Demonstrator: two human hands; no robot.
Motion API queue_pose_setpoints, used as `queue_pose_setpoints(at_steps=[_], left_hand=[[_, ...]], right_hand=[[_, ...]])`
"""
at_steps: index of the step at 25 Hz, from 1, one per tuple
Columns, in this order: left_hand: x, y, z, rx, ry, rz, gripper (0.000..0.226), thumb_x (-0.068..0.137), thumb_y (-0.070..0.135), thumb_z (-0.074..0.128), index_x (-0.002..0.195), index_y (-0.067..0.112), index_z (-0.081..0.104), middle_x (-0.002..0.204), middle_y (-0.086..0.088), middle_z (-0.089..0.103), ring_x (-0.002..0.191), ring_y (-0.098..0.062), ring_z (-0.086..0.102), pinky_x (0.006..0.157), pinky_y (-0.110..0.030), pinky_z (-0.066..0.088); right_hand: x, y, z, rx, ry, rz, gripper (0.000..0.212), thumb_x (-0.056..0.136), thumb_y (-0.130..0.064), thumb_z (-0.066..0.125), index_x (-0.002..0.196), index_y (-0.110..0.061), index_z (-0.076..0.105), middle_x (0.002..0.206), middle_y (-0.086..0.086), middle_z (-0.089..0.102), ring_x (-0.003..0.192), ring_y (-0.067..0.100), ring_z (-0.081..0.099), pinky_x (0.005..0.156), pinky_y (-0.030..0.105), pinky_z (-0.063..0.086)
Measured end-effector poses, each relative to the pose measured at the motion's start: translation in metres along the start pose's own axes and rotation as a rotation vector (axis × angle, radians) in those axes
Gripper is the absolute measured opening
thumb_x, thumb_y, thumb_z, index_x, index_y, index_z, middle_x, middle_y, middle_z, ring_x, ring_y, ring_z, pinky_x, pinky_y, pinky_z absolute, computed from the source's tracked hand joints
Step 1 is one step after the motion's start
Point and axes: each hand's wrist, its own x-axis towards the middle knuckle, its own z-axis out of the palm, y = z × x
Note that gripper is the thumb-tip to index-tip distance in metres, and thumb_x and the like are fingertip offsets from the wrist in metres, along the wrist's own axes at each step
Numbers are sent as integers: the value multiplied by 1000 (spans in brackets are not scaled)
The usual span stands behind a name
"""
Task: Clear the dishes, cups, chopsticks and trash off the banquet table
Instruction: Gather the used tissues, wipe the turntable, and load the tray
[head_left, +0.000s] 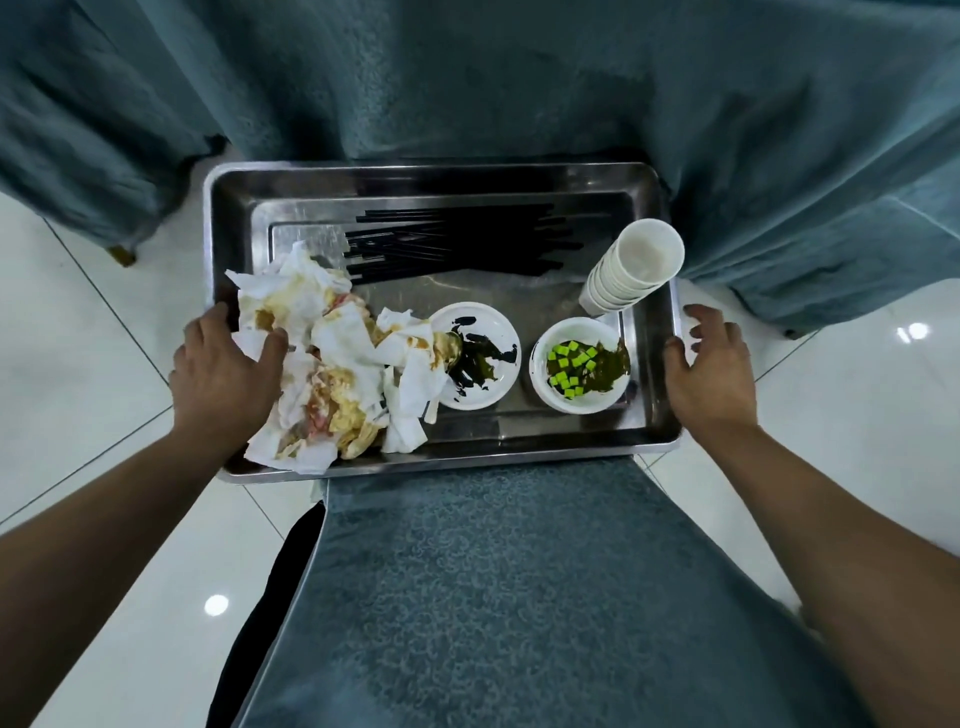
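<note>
Left hand (226, 374) sits at the tray's left end, fingers spread and relaxed, thumb on the stained napkins (322, 358); can't tell if it actually grasps the rim. Steel tray (457, 174) rests on a teal cloth-covered surface (519, 597) over white floor tiles (78, 338). Napkin pile fills the tray's left near corner, edges spilling over the near rim. Black chopsticks (457, 241) lie bundled along the far side, lengthwise. Centre: white dish (475, 356) with dark sauce smears, a spoon (453, 353) in it half under the napkins. Just right of it, white bowl (582, 371) with green cubes and brownish-green sauce. Stack of white cups (636, 265) leans in the far right corner. Right hand (709, 364) at the right rim, fingers loosely open, thumb touching the rim, not clamped on it.
</note>
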Motion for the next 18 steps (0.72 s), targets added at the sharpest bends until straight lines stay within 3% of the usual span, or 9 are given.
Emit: queue_pose_setpoints(at_steps=[8, 12, 16, 18], left_hand=[[10, -13, 27, 5, -50, -91, 68, 94, 63, 49, 153, 36, 25, 161, -15, 23, 141, -48, 29, 113, -64, 26], [18, -16, 31, -37, -28, -152, 77, 87, 71, 49, 152, 40, 21, 165, -17, 13, 144, -52, 24, 113, -68, 24], [26, -20, 30, -73, -76, -153, 85, 79, 77, 48, 151, 40, 22, 159, -21, 22, 138, -55, 32, 112, -67, 29], [28, -20, 30, -53, -82, -167, 85, 79, 78, 49, 151, 43, 21, 158, -23, 23, 138, -55, 31, 112, -68, 29]], right_hand=[[41, 20, 39, 128, -121, 168, 60, 100, -54, 42, 154, -40, 21, 153, 13, 38, 131, 39, 50, 107, 51, 40], [50, 23, 53, 230, -122, 177, 60, 100, -46, 46, 155, -36, 25, 148, 11, 48, 130, 35, 52, 103, 43, 41], [52, 26, 60, 333, -59, 181, 69, 93, -40, 55, 155, -37, 25, 148, 6, 48, 134, 31, 49, 108, 39, 38], [50, 25, 64, 333, -51, 162, 69, 92, -38, 57, 153, -46, 25, 141, 8, 47, 128, 31, 51, 101, 34, 38]])
